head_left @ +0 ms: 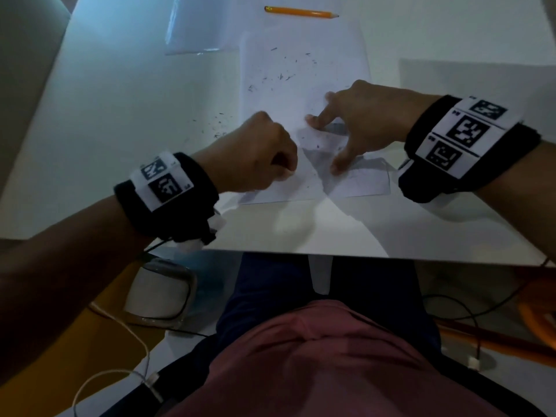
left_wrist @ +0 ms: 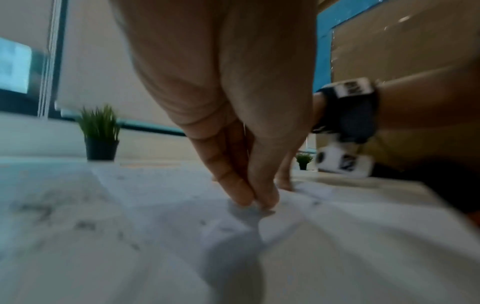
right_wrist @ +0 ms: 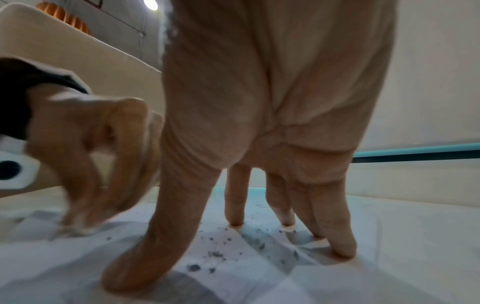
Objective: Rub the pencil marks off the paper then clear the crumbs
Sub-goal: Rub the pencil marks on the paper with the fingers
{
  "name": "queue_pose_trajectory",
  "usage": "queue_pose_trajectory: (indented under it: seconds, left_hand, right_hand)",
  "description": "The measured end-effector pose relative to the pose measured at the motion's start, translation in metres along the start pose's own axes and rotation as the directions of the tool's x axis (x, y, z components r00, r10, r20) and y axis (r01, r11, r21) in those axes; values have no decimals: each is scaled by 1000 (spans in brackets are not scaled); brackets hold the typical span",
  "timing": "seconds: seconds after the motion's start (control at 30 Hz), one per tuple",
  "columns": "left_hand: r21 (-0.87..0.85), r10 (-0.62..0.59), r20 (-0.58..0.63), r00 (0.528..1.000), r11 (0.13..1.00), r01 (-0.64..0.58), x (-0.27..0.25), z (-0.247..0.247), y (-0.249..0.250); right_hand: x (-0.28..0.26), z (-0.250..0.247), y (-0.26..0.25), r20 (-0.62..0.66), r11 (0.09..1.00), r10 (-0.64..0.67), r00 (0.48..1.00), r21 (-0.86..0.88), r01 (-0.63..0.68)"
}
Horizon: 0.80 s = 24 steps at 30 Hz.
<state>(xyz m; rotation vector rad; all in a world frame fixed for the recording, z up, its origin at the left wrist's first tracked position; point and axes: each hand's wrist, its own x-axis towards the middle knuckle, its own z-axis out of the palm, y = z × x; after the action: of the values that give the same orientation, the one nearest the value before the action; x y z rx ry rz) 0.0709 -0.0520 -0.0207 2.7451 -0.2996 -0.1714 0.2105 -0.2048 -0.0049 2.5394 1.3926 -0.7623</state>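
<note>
One pencil [head_left: 301,12], one paper [head_left: 304,85], two hands, two potted plants, and many scattered crumbs [head_left: 281,76].

no text can be read; the wristbands [head_left: 463,133] bear only black-and-white coded marker squares.

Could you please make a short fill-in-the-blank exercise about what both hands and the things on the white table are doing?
1. The right hand presses the white paper sheet with ____ fingers.
2. The left hand pinches a small white ____ against the sheet.
3. The orange pencil lies beyond the sheet's ____ edge.
4. Dark ____ are scattered over the sheet.

Missing words: spread; eraser; far; crumbs
</note>
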Motion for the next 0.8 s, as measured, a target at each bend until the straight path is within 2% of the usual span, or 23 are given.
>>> queue_pose_trajectory:
  seconds: [0.1, 0.23, 0.27, 0.47, 0.67, 0.8]
  left_hand:
    - [-87, 18, 71, 997, 996, -12, -13, 4, 11]
    - [-117, -63, -132, 989, 992, 48, 6, -3, -2]
    - [-121, -88, -145, 986, 990, 70, 10, -3, -5]
    - [-69, -119, -69, 990, 991, 114, 7, -3, -11]
    - [-82, -174, -191, 966, 983, 161, 24, -6, -8]
    - [-43, -168, -127, 977, 985, 164, 33, 2, 8]
  right_hand:
    - [0, -1, -2, 16, 1000, 8, 1000, 4, -9]
    - [-4, -1, -5, 22, 1000, -10, 1000, -30, 10]
    - [-5, 2, -3, 19, 998, -17, 1000, -59, 18]
    - [-9, -9, 10, -55, 998, -52, 997, -27, 50]
    - [2, -4, 16, 18, 996, -57, 998, -71, 58]
    - [7, -6, 16, 15, 996, -63, 998, -65, 64]
